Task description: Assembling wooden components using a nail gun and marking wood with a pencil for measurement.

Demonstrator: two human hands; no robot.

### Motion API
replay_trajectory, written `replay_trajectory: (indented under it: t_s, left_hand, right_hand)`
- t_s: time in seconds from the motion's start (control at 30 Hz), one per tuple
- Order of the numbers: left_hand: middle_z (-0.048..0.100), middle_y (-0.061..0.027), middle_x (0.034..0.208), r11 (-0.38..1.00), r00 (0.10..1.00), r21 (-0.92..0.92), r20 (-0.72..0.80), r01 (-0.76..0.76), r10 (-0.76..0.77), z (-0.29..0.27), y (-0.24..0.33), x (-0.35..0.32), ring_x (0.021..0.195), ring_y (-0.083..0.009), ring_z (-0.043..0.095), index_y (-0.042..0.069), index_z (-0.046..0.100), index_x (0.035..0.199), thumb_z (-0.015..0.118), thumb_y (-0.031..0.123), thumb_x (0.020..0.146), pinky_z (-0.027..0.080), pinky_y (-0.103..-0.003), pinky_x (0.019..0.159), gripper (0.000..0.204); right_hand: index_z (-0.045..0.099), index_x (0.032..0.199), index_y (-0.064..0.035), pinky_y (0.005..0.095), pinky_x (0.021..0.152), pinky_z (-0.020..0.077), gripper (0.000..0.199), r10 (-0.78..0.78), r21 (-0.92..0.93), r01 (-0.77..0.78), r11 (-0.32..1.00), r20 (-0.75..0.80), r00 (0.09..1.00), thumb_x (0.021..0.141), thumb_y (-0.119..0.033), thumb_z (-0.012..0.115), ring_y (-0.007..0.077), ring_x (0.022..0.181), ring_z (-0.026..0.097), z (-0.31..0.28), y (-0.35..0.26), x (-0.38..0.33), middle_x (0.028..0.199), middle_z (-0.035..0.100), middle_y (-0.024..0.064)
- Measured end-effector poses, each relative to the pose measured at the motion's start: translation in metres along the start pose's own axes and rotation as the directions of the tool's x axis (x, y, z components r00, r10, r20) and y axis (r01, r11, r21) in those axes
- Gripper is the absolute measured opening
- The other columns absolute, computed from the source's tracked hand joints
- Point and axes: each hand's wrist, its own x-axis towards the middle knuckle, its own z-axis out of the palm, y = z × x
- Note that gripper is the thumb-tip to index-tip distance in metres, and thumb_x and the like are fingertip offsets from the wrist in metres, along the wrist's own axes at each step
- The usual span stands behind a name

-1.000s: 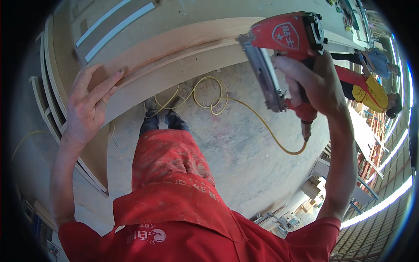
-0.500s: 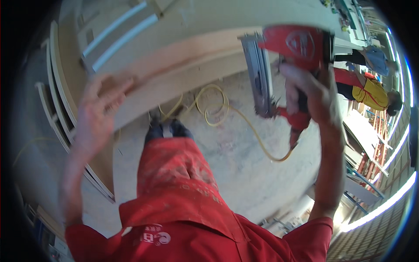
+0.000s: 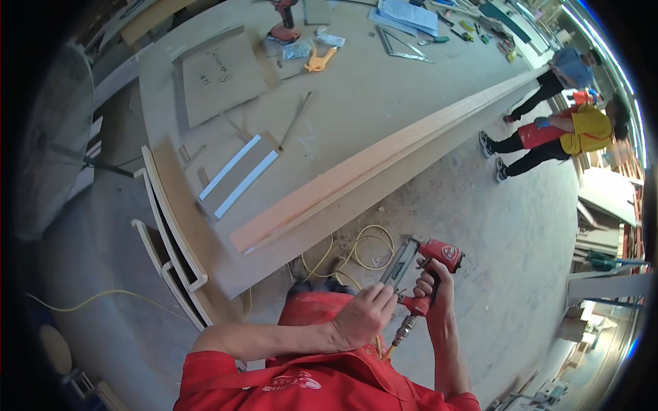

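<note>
My right hand (image 3: 430, 284) grips the handle of a red pneumatic nail gun (image 3: 419, 264), held low in front of my body. My left hand (image 3: 365, 315) is closed on the gun's grey magazine near its lower end. A yellow air hose (image 3: 353, 250) runs from the gun's base and coils on the floor. A long, narrow wooden strip assembly (image 3: 384, 161) lies along the near edge of the big workbench (image 3: 356, 96), apart from both hands.
The bench carries a board with white edge strips (image 3: 238, 175), a cardboard-coloured panel (image 3: 223, 68), a drill (image 3: 284, 20), papers and hand tools. Two people (image 3: 562, 127) are at the far right. Curved wooden frames (image 3: 164, 233) lean at the bench's left end.
The nail gun has come down from above the wooden strip to waist height. My left hand has left the strip's end and now holds the gun's magazine.
</note>
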Motion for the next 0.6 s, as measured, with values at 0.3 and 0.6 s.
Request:
replay_trajectory:
  t_s: [0.3,0.6]
  left_hand:
    - [0.055,-0.0127,0.094,0.953,0.952,-0.116,0.090,-0.281,0.292,0.071,0.005,0.023,0.087,-0.0288,0.058,0.000,0.067,0.123,0.070,0.033,0.086,0.050,-0.039,0.078,0.050]
    - [0.064,-0.0173,0.126,0.876,0.925,-0.313,0.218,0.368,-0.311,0.129,0.062,0.079,0.114,-0.0353,0.066,-0.002,0.051,0.146,0.072,0.013,0.090,0.054,-0.040,0.098,0.061]
  right_hand:
    - [0.065,0.113,-0.0076,0.0234,0.045,0.0330,0.027,0.010,0.179,0.003,0.984,-0.074,0.997,0.105,-0.033,0.058,0.0040,0.046,0.032,-0.095,0.023,0.009,0.059,0.031,-0.0113]
    - [0.063,0.102,-0.0072,0.0279,0.044,0.0350,0.023,-0.128,0.344,0.100,0.934,0.060,0.990,0.103,-0.030,0.061,0.0088,0.047,0.039,-0.166,-0.025,0.024,0.062,0.042,-0.0053]
